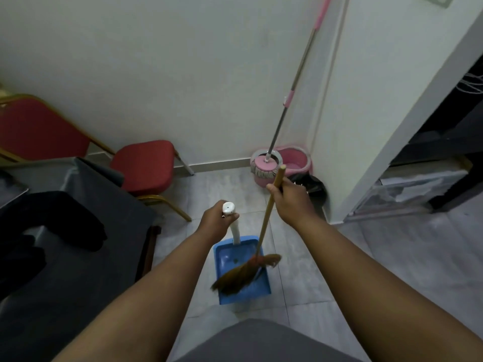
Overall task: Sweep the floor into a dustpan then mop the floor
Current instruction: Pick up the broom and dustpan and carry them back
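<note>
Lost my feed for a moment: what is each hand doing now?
Left hand: grips the white dustpan handle.
Right hand: grips the wooden broom handle.

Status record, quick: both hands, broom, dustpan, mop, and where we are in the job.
left hand: grips the dustpan by the top of its white handle
right hand: grips the broom near the top of its stick
broom: bristles lie across the dustpan's mouth
dustpan: blue, low at the tiled floor, handle upright
mop: untouched, head in the pink bucket, pole leaning by the wall
nearby: red chair to the left, black bag beside the bucket
stage: sweeping; mopping not yet begun
</note>
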A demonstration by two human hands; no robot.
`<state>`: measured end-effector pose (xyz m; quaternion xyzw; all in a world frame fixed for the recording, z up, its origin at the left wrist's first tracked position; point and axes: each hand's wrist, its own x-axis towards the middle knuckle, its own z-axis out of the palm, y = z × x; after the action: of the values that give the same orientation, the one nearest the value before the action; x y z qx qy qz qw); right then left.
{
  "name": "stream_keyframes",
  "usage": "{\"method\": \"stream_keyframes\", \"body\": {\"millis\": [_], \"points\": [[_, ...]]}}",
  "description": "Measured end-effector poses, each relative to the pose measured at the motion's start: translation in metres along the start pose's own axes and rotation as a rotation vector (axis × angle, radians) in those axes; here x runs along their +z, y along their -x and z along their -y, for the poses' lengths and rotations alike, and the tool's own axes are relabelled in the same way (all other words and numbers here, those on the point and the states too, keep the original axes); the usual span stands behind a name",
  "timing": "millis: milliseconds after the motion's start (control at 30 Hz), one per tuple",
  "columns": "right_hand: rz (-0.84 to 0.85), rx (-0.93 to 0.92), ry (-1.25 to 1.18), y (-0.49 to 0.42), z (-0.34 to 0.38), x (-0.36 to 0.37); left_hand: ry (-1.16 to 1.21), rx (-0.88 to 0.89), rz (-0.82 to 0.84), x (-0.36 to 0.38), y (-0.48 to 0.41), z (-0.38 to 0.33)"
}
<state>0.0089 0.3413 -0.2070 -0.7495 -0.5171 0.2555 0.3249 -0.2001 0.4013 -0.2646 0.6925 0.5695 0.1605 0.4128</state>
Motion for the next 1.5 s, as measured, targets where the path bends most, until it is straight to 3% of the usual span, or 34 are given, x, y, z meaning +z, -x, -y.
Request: {"method": "stream_keyframes", "body": {"millis": [367, 667, 1000, 1500], "points": [[-0.019, -0.011, 0.027, -0.134, 0.002, 0.019, 0.079, -0.022, 0.003, -0.027, -0.122, -0.006], [-0.027, 0.028, 0.139, -0.278, 0.045, 0.040, 0.112, -0.014, 0.073, -0.086, -0.271, -0.010], [-0.037, -0.005, 0.154, -0.394, 0.069, 0.061, 0.119, -0.027, 0.034, -0.119, -0.391, -0.013], [0.137, 0.007, 0.141, -0.606, 0.054, 0.087, 0.047, -0.142, -0.036, -0.125, -0.594, -0.020]]}}
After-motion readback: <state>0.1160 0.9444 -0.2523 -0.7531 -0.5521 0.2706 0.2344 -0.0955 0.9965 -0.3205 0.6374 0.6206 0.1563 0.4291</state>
